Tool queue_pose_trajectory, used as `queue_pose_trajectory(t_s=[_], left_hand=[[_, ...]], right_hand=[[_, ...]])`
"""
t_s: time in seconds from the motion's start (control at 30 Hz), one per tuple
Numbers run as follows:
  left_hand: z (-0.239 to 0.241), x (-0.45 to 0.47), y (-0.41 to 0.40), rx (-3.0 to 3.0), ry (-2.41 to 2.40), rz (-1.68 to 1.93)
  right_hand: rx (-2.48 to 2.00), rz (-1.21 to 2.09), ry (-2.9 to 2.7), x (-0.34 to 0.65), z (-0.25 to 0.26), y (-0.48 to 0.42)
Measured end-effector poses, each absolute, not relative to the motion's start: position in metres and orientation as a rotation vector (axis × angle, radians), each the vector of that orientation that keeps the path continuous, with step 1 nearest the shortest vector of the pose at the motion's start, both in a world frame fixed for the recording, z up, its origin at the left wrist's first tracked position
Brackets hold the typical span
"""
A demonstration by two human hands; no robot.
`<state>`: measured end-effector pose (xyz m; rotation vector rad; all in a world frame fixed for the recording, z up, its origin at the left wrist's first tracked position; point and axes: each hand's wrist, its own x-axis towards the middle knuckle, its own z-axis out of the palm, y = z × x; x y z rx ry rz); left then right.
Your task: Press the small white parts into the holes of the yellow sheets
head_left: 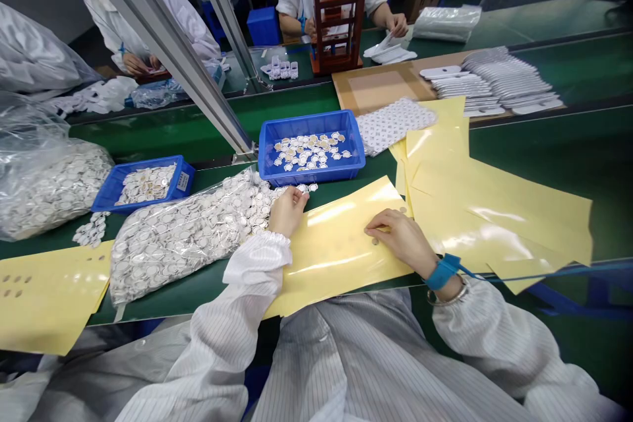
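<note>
My left hand (287,212) is closed in a pinch beside the small round white pieces (258,203) that spill from the mouth of a clear plastic bag (182,237). What its fingertips hold, if anything, is hidden. Over a glossy yellow sheet (331,244) my right hand (401,237) bends with thumb and fingers pressed together. A small brownish dot (375,242) lies on the sheet just under these fingers, and another shows near the sheet's upper right corner. Anything between the right fingertips is too small to make out. A blue strap (442,271) circles the right wrist.
Beyond my hands stands a blue tray (311,176) with white pieces. More yellow sheets (524,204) overlap at right, beside a patterned white pack (395,124). Another blue tray (143,203) and bag (54,191) stand left. Across the bench, co-workers sit behind a metal post (188,59).
</note>
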<state>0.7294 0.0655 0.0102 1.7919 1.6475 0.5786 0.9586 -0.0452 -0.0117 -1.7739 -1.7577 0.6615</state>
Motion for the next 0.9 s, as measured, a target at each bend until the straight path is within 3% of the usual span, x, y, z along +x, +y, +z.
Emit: queue_pose_trajectory(t_s=[0.23,0.4,0.9], left_hand=[[0.025,0.75,0.022,1.068,1.128,0.468],[0.009,0.758,0.008,1.024,1.136,0.405],[0.003,0.761,0.004,1.062,1.159,0.449]], right_hand=[[-1.735,0.796,-1.561,0.959,-0.017,-0.042],[-1.735,0.673,-1.624,0.958,-0.018,-0.042],[-1.48,1.195,-1.283,0.926,0.002,-0.03]])
